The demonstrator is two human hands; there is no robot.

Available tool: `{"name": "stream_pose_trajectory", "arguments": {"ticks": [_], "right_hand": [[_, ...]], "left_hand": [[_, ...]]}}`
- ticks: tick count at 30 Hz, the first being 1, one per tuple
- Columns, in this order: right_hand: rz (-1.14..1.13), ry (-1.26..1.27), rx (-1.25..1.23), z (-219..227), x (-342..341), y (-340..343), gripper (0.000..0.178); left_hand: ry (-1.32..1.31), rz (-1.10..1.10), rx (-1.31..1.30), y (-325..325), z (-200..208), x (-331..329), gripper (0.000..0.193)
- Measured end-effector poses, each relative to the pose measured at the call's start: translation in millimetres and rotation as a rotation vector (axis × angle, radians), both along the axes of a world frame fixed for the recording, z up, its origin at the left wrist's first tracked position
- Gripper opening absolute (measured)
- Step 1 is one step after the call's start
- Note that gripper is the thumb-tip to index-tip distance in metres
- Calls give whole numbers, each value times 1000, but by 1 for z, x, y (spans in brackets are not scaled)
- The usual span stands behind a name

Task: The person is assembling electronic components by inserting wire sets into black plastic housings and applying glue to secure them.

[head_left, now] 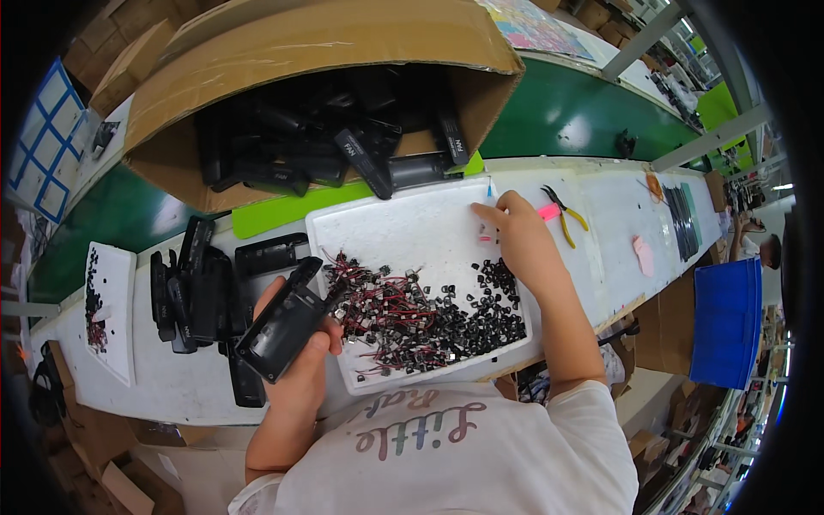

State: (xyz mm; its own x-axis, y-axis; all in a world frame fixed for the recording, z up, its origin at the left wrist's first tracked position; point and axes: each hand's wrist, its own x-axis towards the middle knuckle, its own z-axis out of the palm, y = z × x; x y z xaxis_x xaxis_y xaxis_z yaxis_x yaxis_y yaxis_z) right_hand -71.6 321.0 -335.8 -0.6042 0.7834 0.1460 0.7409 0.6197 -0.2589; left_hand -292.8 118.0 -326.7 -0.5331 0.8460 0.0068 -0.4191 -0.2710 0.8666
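- Left grip holds 1 hollow black plastic shell, apparently unfinished.
- Right grip, white foam tray's 2 o'clock: closure unclear.
- Small black blocky parts: plenty left.

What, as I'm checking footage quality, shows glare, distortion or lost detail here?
Head view: white glare on the green surface right of the cardboard box; head view: edges of the white table curve, and the corners are black; head view: shade inside the box merges its black parts, while the black casing in the left hand keeps a clear outline.
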Motion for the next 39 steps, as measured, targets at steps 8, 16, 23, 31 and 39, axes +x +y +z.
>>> {"name": "stream_pose_trajectory", "arguments": {"ticks": [8,16,23,31,39], "right_hand": [[532,56,-149,13,-49,-43,22],[476,-21,-65,5,-51,-42,10],[289,276,-546,48,-41,-54,8],[302,505,-1004,43,-42,-76,8],[160,650,-1472,22,-42,-79,8]], "left_hand": [[20,-163,-39,-5,-6,1,88],[80,-230,-123,-5,6,4,83],[23,-194,-109,-5,-14,1,31],[589,-232,-126,14,-10,15,20],[792,-170,-51,21,-13,25,18]]}}
